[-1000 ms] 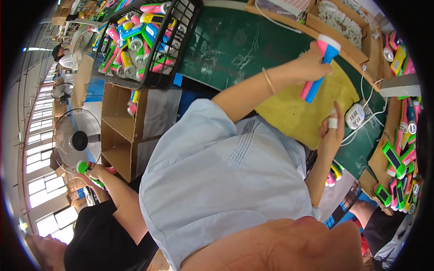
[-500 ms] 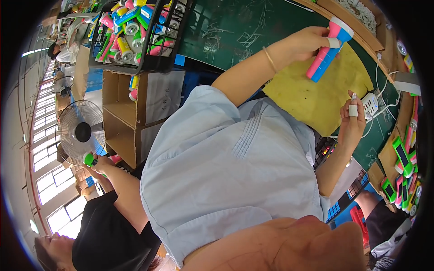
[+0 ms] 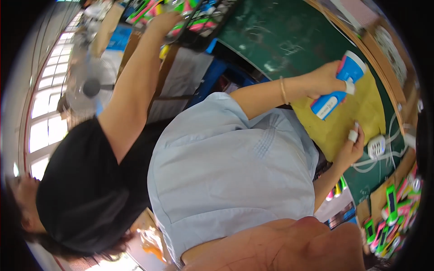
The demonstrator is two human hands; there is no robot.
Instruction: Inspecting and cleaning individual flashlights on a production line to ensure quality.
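Note:
In my left hand (image 3: 327, 81) is a flashlight (image 3: 328, 105), its blue side and a white label turned up, a little pink showing at its edge. Its wide, white-rimmed head points up and to the right. White tape wraps the thumb, and the fingers close round the body. My right hand (image 3: 353, 144), also with a taped thumb, is pinched over the yellow sheet (image 3: 316, 124). A small tip shows at its fingertips, too blurred to name. The two hands are apart, both above the sheet on the green table (image 3: 271, 40).
A white power strip (image 3: 376, 148) with cables lies right of my right hand. Several flashlights are heaped at the right (image 3: 392, 210), others in a black basket (image 3: 199, 27). A co-worker's arm (image 3: 135, 86) reaches to that basket. A fan (image 3: 92, 88) stands at left.
The flashlight in my left hand has turned from its pink-and-blue side to its labelled blue side. My right hand has lowered slightly. The co-worker's arm has swung up to the basket. The view has shifted.

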